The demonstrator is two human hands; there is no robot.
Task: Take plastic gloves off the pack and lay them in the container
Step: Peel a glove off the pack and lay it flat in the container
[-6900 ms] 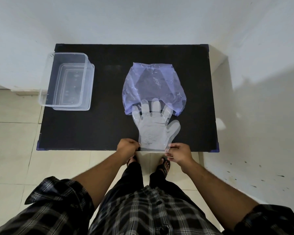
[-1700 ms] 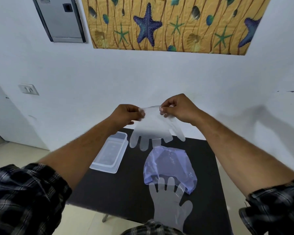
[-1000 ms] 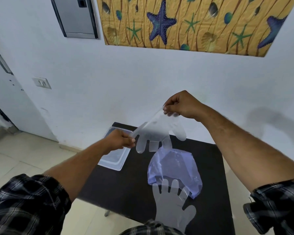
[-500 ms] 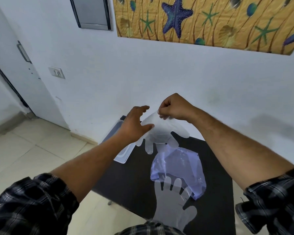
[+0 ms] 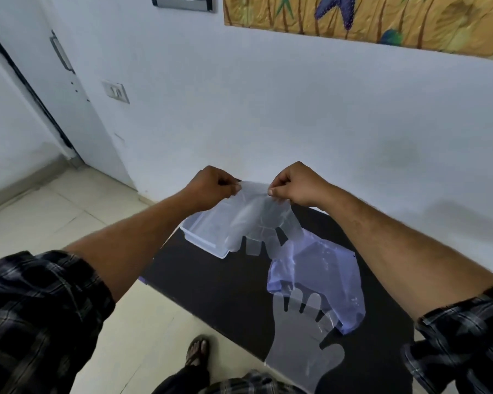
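A clear plastic glove point(image 5: 261, 220) hangs in the air with its fingers pointing down. My left hand point(image 5: 211, 187) pinches its cuff on the left and my right hand point(image 5: 298, 184) pinches it on the right. Behind and below it, the clear plastic container point(image 5: 202, 237) sits near the table's far left corner, partly hidden by the glove. The bluish pack point(image 5: 322, 277) lies on the black table point(image 5: 219, 294). Another clear glove point(image 5: 302, 348) sticks out of the pack toward me, flat on the table.
A white wall rises just behind the table, with a light switch point(image 5: 116, 92) and a door point(image 5: 60, 81) at the left. Tiled floor point(image 5: 69, 211) lies left of the table. My sandalled foot point(image 5: 197, 351) is by the table's near edge.
My left hand, which was open against the glove half a second ago, now pinches its cuff. The glove hangs spread between both hands, and the view has tilted down and left.
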